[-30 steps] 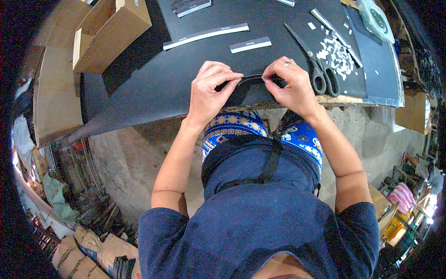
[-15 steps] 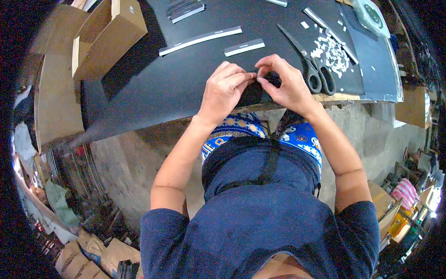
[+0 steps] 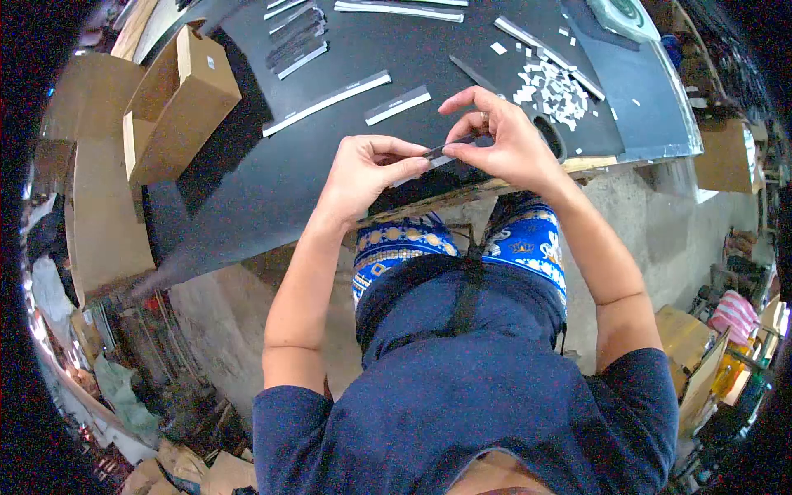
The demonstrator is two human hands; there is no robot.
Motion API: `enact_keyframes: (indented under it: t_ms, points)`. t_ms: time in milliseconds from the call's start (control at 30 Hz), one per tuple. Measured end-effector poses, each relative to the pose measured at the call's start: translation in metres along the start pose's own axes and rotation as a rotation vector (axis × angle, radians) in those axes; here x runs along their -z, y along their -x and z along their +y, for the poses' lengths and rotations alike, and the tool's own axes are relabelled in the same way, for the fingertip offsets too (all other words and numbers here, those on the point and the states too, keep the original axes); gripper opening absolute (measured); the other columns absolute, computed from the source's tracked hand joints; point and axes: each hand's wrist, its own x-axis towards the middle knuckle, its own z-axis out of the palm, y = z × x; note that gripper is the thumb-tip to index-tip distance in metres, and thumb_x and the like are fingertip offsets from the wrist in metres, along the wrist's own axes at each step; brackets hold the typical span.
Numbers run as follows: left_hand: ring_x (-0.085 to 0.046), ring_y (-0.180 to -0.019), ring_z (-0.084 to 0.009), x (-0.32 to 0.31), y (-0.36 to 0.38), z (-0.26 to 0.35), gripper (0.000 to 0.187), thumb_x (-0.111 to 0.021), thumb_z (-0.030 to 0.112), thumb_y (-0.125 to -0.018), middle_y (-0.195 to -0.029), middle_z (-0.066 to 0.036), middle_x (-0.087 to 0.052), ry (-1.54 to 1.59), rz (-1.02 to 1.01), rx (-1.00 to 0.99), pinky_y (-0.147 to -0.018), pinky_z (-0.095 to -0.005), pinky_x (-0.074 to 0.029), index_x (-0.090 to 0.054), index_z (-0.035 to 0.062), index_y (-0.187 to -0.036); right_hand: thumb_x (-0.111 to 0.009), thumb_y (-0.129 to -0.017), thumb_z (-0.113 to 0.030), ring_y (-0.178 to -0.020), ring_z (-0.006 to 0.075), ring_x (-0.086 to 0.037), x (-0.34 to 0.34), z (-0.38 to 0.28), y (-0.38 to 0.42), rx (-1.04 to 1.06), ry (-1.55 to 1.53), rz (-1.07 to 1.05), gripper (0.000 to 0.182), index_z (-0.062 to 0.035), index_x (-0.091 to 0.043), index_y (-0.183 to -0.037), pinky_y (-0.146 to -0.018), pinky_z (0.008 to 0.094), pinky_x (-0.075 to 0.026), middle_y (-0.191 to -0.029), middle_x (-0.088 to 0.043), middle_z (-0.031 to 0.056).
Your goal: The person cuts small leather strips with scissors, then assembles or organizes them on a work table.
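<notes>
My left hand [image 3: 360, 175] pinches a small dark strip with a pale edge [image 3: 440, 158] between thumb and fingers, near the table's front edge. The thumb and a finger of my right hand [image 3: 510, 142] close on its other end, while the remaining fingers curl above. Just beyond lie a short dark-and-white strip [image 3: 398, 106] and a longer one [image 3: 327, 104], both flat on the black table top [image 3: 223, 198]. Black scissors [image 3: 473, 74] rest behind my right hand, which hides their middle; one handle loop shows beside it.
Cut white bits [image 3: 551, 92] are heaped at the right, beside a long strip [image 3: 549, 58]. Dark strips [image 3: 297, 41] lie at the back, near another long strip [image 3: 400, 10]. An open cardboard box [image 3: 186, 103] stands left. A clear plastic container [image 3: 624, 21] sits back right.
The view has shifted, so the table items appear further left. My hands have moved slightly apart, and more of the strip shows between them. My right hand now covers part of the scissors.
</notes>
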Motion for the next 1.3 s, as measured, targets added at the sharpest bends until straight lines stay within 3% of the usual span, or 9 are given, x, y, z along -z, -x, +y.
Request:
enact_keyframes:
  t_ms: [233,533,600,700,800,933,1133,1233,1300]
  points:
    - [-0.061,-0.072,-0.0078,-0.012,-0.002,0.012,0.022,-0.074,0.01,-0.077,-0.082,-0.006,-0.069,0.104,-0.057,0.02,-0.066,-0.0199,-0.048,-0.07,-0.0032,-0.094,-0.071,-0.075,-0.002,-0.08,0.0042,-0.058,0.01,0.006,0.014,-0.027,-0.115,0.023,0.043,-0.0041,-0.054,-0.114,-0.069,0.018,-0.042,-0.081,-0.063,-0.0001]
    - [-0.063,-0.07,-0.0109,-0.032,-0.014,0.014,0.021,-0.073,0.012,-0.079,-0.08,-0.008,-0.069,0.148,-0.096,-0.019,-0.064,-0.0217,-0.05,-0.069,-0.0038,-0.094,-0.07,-0.074,-0.005,-0.072,0.0046,-0.056,0.012,0.013,0.02,-0.019,-0.237,0.111,0.036,-0.0045,-0.056,-0.107,-0.062,0.0211,-0.044,-0.078,-0.063,0.0016]
    - [-0.064,-0.069,-0.012,-0.034,-0.019,0.013,0.021,-0.073,0.012,-0.08,-0.079,-0.009,-0.069,0.183,-0.095,-0.01,-0.064,-0.0224,-0.051,-0.069,-0.0037,-0.093,-0.071,-0.075,-0.008,-0.072,0.0109,-0.059,0.02,0.012,0.021,0.001,-0.21,0.117,0.036,-0.0032,-0.056,-0.107,-0.063,0.0251,-0.046,-0.078,-0.063,0.0063]
    - [-0.065,-0.067,-0.0141,-0.027,-0.026,0.011,0.017,-0.067,0.013,-0.084,-0.08,-0.009,-0.068,0.305,-0.025,0.048,-0.064,-0.0245,-0.053,-0.068,-0.0015,-0.092,-0.07,-0.077,-0.015,-0.086,0.0375,-0.059,0.048,0.007,0.031,0.228,0.706,0.326,0.033,-0.001,-0.053,-0.102,-0.075,0.0416,-0.048,-0.09,-0.06,0.0199]
    - [-0.065,-0.067,-0.0145,-0.024,-0.032,0.012,0.018,-0.068,0.014,-0.084,-0.08,-0.009,-0.067,0.375,-0.002,0.092,-0.064,-0.0249,-0.053,-0.068,-0.0017,-0.092,-0.072,-0.074,-0.016,-0.088,0.0342,-0.057,0.056,0.014,0.044,-0.071,0.765,0.298,0.04,-0.0044,-0.051,-0.106,-0.076,0.0392,-0.046,-0.09,-0.058,0.0165]
    - [-0.066,-0.07,-0.0148,-0.027,-0.039,0.011,0.019,-0.068,0.014,-0.084,-0.082,-0.009,-0.067,0.442,-0.059,0.131,-0.064,-0.0255,-0.054,-0.068,-0.0016,-0.094,-0.072,-0.073,-0.018,-0.091,0.0359,-0.057,0.052,0.031,0.041,0.006,0.944,0.267,0.047,-0.0025,-0.048,-0.111,-0.077,0.042,-0.046,-0.093,-0.059,0.0183]
    - [-0.066,-0.07,-0.015,-0.032,-0.047,0.017,0.021,-0.068,0.015,-0.084,-0.084,-0.009,-0.068,0.41,-0.098,0.113,-0.065,-0.0257,-0.055,-0.067,-0.0014,-0.096,-0.073,-0.066,-0.017,-0.088,0.0375,-0.058,0.062,0.024,0.027,-0.206,0.985,0.145,0.048,0.0034,-0.057,-0.106,-0.077,0.043,-0.046,-0.084,-0.061,0.0201]
    - [-0.066,-0.07,-0.015,-0.031,-0.053,0.019,0.022,-0.068,0.016,-0.084,-0.084,-0.009,-0.067,0.383,-0.111,0.102,-0.065,-0.0259,-0.055,-0.067,-0.0013,-0.096,-0.073,-0.063,-0.013,-0.069,0.0302,-0.062,0.076,0.025,0.033,-0.095,0.898,0.168,0.043,0.0055,-0.06,-0.099,-0.063,0.0379,-0.05,-0.071,-0.061,0.0151]
    - [-0.066,-0.07,-0.015,-0.032,-0.054,0.022,0.021,-0.068,0.016,-0.084,-0.084,-0.009,-0.067,0.39,-0.11,0.108,-0.065,-0.0258,-0.055,-0.067,-0.0012,-0.096,-0.074,-0.069,-0.014,-0.051,0.0171,-0.058,0.084,0.017,0.044,-0.266,0.43,0.191,0.042,0.0054,-0.058,-0.103,-0.045,0.0286,-0.046,-0.065,-0.058,0.0072]
